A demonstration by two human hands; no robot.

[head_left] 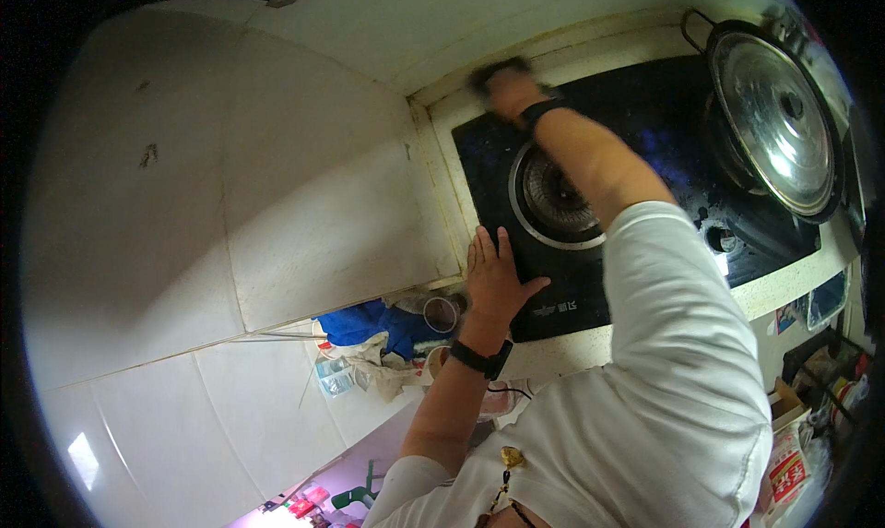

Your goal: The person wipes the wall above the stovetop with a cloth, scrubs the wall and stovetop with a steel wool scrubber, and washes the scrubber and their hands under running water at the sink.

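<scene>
My right hand [513, 93], blurred, is closed on a dark cloth or pad [492, 73] at the back left corner of the counter, where the tiled walls meet. Its forearm crosses over a black glass gas cooktop [563, 286] and partly hides the left burner [556, 192]. Flat on the cooktop's left front edge, fingers spread, rests my left hand [494, 279]; nothing is in it. A wok with a glass lid [774, 120] sits over the right burner. A control knob [721, 239] shows near the cooktop's front.
Beside the counter's left front corner are a blue cloth [377, 324], a clear cup [441, 313] and other items. White wall tiles [311, 182] rise close on the left. A cardboard box [785, 403] and plastic bags [795, 469] lie low at right.
</scene>
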